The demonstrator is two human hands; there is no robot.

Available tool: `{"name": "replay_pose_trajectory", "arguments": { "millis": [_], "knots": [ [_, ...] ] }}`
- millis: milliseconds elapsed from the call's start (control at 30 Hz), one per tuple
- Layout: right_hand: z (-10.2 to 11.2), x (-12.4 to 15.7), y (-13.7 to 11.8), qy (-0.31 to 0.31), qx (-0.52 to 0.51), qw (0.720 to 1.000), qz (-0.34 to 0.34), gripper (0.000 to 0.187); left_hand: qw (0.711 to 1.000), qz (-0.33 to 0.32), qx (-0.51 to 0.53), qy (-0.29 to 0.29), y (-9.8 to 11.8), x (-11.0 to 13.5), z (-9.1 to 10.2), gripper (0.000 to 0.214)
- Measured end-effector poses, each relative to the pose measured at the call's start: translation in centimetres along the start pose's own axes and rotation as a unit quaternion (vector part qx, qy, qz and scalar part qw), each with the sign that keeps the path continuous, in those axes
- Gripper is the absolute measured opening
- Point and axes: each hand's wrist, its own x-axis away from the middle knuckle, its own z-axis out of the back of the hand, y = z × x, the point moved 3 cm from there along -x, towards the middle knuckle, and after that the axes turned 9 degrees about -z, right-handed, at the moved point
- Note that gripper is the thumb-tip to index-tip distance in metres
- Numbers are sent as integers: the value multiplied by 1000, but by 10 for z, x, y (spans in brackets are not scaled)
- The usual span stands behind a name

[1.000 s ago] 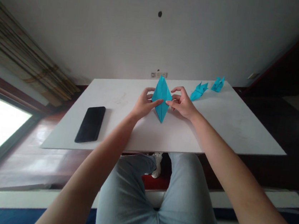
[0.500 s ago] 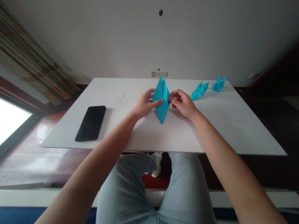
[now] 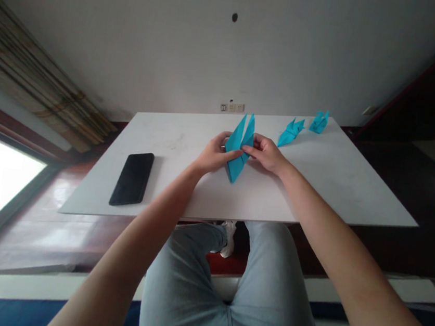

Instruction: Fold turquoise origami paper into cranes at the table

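A folded piece of blue origami paper [image 3: 234, 168] is held up over the middle of the white table, its two upper points split apart and its lower end coming to a tip. My left hand [image 3: 216, 152] grips its left side, thumb across the front and fingers behind. On the right edge, my right hand [image 3: 268, 153] pinches the paper with its thumb in front; the other fingers are partly hidden behind it. Two finished-looking blue origami figures lie beyond my right hand: a nearer one [image 3: 290, 132] and a farther one [image 3: 319, 123].
The white table [image 3: 171, 189] stands against a wall with sockets [image 3: 232, 107]. A black phone [image 3: 132, 179] lies at its left. My legs [image 3: 222, 289] are beneath the near edge. A curtain [image 3: 47, 75] hangs at the left.
The origami paper has turned, and now shows two separate upper points with a gap between them instead of one wide diamond. My right thumb has come onto its front.
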Motion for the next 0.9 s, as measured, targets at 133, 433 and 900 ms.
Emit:
{"name": "replay_pose_trajectory", "arguments": {
  "millis": [133,433,900],
  "knots": [
    [0,1,-1,6,34,999,8,59,999,18,-45,4,-1,2,1,76],
    [7,2,-6,79,95,992,10,80,1000,25,8,-9,-9,2,0,90],
    [2,1,-9,58,43,997,11,75,999,-23,40,24,-4,-1,-3,79]
  ]
}}
